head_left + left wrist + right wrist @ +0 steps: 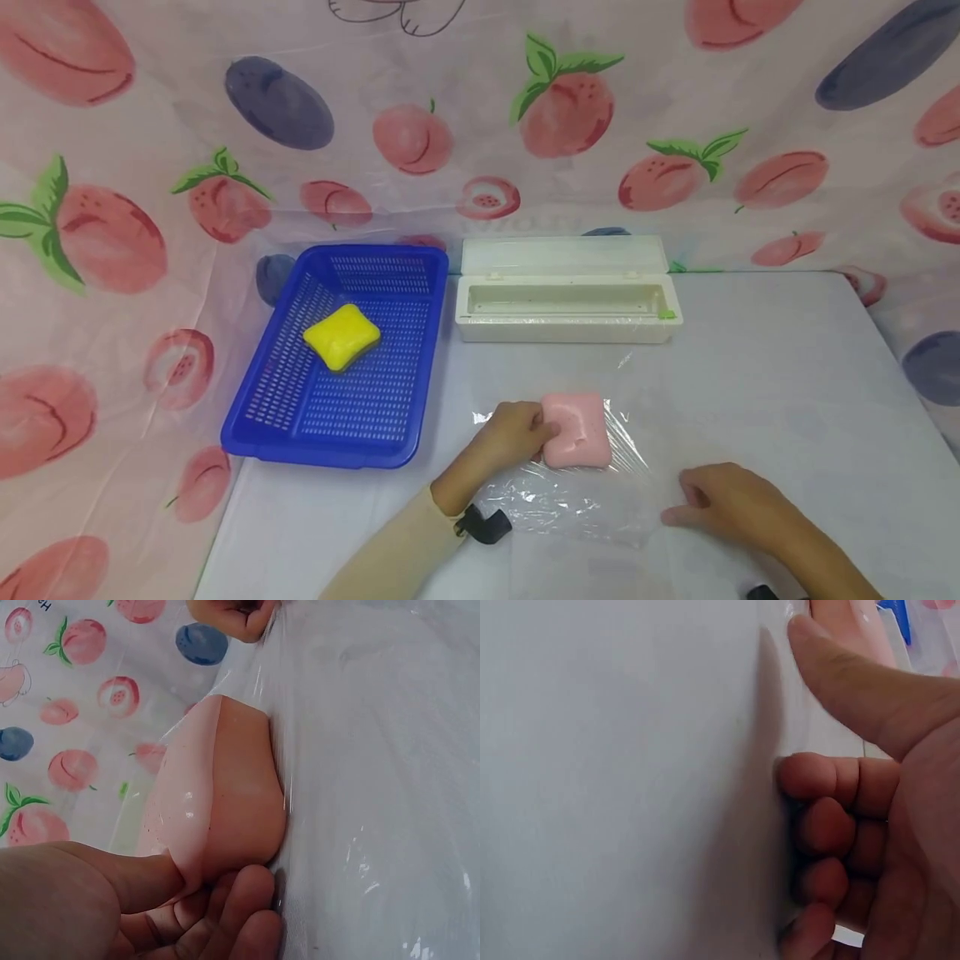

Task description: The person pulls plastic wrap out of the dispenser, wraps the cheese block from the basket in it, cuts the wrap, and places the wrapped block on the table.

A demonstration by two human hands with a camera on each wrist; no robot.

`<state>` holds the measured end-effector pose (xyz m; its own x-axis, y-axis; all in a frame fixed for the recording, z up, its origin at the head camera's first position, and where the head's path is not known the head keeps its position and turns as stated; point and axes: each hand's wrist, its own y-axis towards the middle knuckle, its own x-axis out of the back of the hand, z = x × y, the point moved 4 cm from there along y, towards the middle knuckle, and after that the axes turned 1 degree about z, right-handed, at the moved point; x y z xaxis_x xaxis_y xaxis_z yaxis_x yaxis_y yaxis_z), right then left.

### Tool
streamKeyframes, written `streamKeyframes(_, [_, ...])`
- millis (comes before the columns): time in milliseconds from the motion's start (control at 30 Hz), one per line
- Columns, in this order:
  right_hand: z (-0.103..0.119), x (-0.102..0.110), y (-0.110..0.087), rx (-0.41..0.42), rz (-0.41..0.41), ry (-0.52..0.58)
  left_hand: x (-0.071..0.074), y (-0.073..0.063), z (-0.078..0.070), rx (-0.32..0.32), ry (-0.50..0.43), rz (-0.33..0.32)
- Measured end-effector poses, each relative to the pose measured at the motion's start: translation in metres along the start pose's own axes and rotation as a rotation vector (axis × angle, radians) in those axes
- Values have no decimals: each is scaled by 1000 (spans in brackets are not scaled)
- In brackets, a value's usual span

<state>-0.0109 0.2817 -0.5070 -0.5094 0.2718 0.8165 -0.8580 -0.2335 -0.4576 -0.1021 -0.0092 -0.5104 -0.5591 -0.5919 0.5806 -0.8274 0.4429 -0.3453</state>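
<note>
A pink, rounded square block (pixel 576 431), soap-like in shape with a darker side wall, lies on a sheet of clear cling film (pixel 562 504) spread over the table. My left hand (pixel 510 437) pinches the block's left edge, thumb (pixel 146 881) against the pale upper face and fingers low along the darker side. To the right, beyond the film's right edge, my right hand (pixel 731 508) is close over the white tabletop. Its fingers (pixel 829 825) are loosely curled around nothing, with the thumb (pixel 862 682) apart from them.
Behind the film stands a white cling film dispenser (pixel 570 329), lid raised and a green slider at its right end. A blue basket (pixel 330 454) on the left holds a yellow cushion-shaped piece (pixel 342 335). Fruit-printed fabric (pixel 450 83) hangs behind the table.
</note>
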Motion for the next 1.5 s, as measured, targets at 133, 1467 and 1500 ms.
streamKeyframes(133, [-9,1,-6,-2,15,-15,0,0,-2,3,22,3])
streamKeyframes(1467, [-43,127,143,9,-450,523,26,173,-163,-197,295,-69])
streamKeyframes(1500, [-44,126,144,11,-454,537,24,174,-164,-181,294,-77])
